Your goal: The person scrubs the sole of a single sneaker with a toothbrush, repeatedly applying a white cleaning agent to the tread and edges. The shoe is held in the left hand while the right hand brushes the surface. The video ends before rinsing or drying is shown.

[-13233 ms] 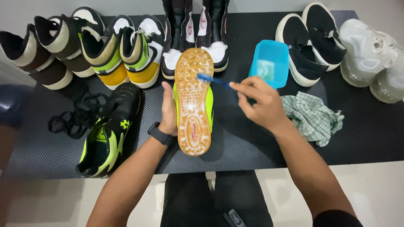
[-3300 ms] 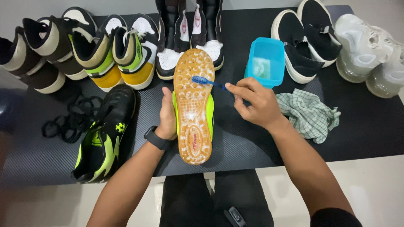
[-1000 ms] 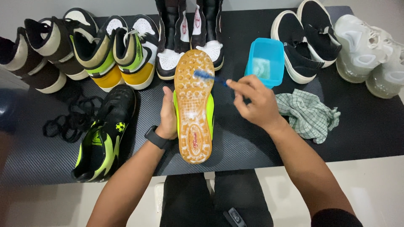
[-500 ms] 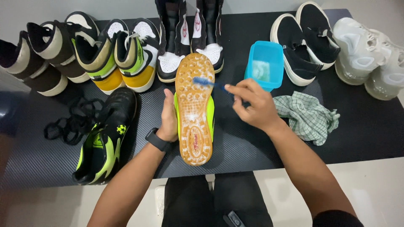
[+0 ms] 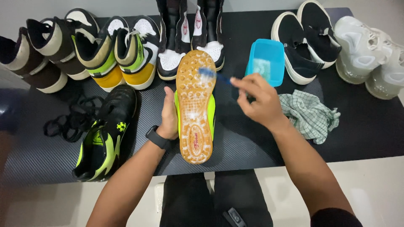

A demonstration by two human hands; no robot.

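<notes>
Head view, looking down on a dark tabletop point(image 5: 370, 138). Left hand point(image 5: 169, 117) is cupped against the side of a neon-yellow shoe point(image 5: 195, 107), which lies sole up at the middle of the tabletop, its tan studded sole facing the camera and wet with white foam. A black watch point(image 5: 157, 137) sits on the left wrist. Right hand point(image 5: 259, 98) is closed in a pinch on the handle of a blue toothbrush point(image 5: 212, 75); the brush head rests on the toe end of the sole.

Just behind the right hand stands a blue rectangular tub point(image 5: 265, 62). A green checked cloth point(image 5: 310, 114) lies crumpled right of that hand, apart from the shoe. The matching black-and-yellow shoe point(image 5: 105, 134) lies upright to the left, with loose black laces point(image 5: 69, 124) beside it. Further pairs line the back edge: brown high-tops, yellow-and-green high-tops, black-and-white boots, black slip-ons and white trainers.
</notes>
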